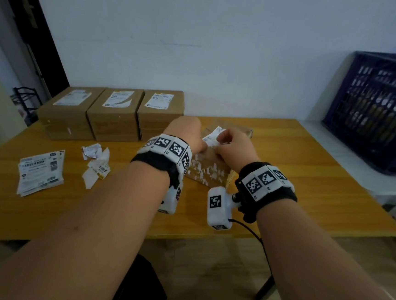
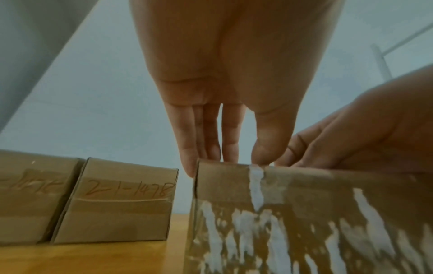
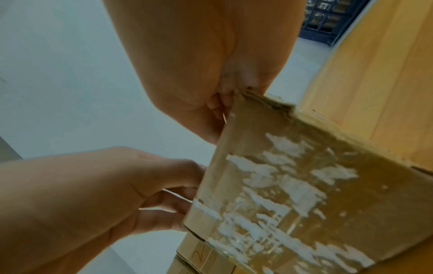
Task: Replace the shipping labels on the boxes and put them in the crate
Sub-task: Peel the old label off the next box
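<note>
A cardboard box, its near face covered in white label residue, stands mid-table under both hands. My left hand holds its top edge, with the thumb on the near rim and the fingers going down behind the far side. My right hand pinches a torn white piece of the old label just above the box top. The right wrist view shows those pinched fingertips at the box corner. The dark blue crate sits at the far right.
Three labelled cardboard boxes stand in a row at the back left of the wooden table. A stack of fresh labels and torn label scraps lie at the left. The crate rests on a white surface beside the table.
</note>
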`<move>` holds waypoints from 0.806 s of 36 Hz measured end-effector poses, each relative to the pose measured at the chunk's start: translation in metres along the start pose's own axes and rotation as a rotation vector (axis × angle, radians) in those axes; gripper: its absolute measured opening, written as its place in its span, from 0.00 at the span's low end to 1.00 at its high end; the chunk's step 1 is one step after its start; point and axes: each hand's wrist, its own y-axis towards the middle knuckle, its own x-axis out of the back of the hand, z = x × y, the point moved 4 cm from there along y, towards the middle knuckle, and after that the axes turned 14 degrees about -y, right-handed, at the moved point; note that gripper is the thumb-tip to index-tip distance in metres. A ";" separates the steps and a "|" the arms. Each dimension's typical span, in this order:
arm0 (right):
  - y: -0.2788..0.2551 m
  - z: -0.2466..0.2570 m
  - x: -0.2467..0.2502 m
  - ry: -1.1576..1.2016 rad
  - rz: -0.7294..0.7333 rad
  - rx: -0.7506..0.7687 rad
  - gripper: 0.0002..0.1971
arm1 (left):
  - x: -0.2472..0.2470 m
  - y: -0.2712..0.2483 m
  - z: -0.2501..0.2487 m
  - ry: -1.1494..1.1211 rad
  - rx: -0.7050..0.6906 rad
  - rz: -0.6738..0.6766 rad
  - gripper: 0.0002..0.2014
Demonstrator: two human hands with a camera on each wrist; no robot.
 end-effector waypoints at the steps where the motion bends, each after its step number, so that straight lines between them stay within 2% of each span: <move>1: 0.000 0.000 0.000 -0.002 -0.002 0.000 0.12 | -0.001 0.000 -0.003 0.034 -0.015 0.002 0.09; 4: -0.001 -0.001 0.001 -0.002 -0.002 0.008 0.11 | -0.004 -0.002 -0.011 0.125 -0.055 -0.011 0.11; 7: 0.000 -0.003 0.002 -0.001 0.003 0.005 0.10 | -0.006 -0.001 -0.009 0.156 -0.096 -0.045 0.05; 14: 0.001 -0.005 0.001 -0.003 -0.003 0.023 0.09 | 0.003 -0.001 0.014 -0.080 -0.043 -0.091 0.10; 19: 0.002 -0.005 0.000 0.004 -0.008 0.024 0.09 | 0.003 -0.003 0.015 -0.182 0.005 -0.024 0.07; 21: 0.001 -0.006 0.000 0.006 -0.007 0.021 0.09 | 0.003 -0.004 0.013 -0.193 0.015 0.019 0.12; 29: 0.001 -0.005 0.000 -0.012 -0.020 0.031 0.09 | 0.005 0.001 0.001 -0.058 0.069 0.070 0.12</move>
